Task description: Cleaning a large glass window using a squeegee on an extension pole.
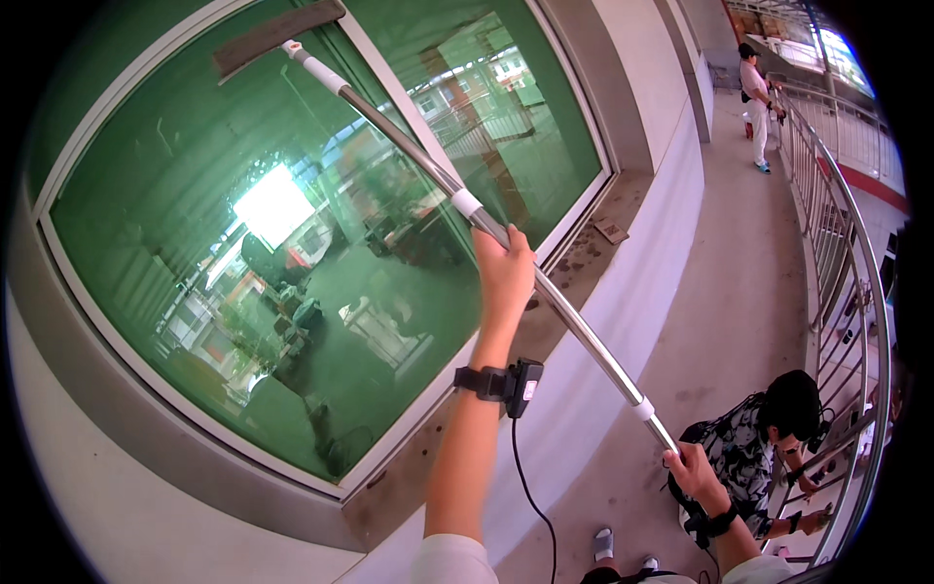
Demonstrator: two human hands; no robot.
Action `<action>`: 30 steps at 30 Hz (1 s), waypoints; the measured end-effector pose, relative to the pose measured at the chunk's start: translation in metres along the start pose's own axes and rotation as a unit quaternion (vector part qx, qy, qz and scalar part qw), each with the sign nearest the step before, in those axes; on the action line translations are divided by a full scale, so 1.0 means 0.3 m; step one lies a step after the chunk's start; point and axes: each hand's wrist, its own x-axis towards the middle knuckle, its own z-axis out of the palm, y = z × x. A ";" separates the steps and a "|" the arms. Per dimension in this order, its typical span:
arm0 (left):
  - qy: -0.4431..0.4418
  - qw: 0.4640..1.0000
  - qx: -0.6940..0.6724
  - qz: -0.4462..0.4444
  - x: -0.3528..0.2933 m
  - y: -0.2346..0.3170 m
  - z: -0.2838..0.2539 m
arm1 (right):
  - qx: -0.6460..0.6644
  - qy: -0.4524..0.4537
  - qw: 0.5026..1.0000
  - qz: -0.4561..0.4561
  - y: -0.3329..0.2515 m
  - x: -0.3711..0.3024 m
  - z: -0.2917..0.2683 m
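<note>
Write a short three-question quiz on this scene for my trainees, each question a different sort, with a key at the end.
1. Multiple choice: what is worn at the wrist of the left hand?
A) a string of beads
B) a black device with a cable
C) a white towel
2. True or false: the left hand grips the pole nearer to its long, flat head than the right hand does.
3. Fill in the blank: the person in the patterned shirt is beside a metal ____.

Key: 1. B; 2. True; 3. railing.
</note>
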 end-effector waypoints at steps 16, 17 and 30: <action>-0.038 0.989 -0.075 -0.125 -0.538 -0.227 0.090 | -0.097 -0.029 0.989 0.103 0.262 -0.409 -0.078; -0.038 0.988 -0.073 -0.129 -0.567 -0.241 0.096 | -0.102 -0.031 0.986 0.129 0.259 -0.423 -0.079; -0.028 0.961 -0.157 -0.225 -0.968 -0.393 0.185 | -0.162 -0.013 0.964 0.211 0.420 -0.748 -0.129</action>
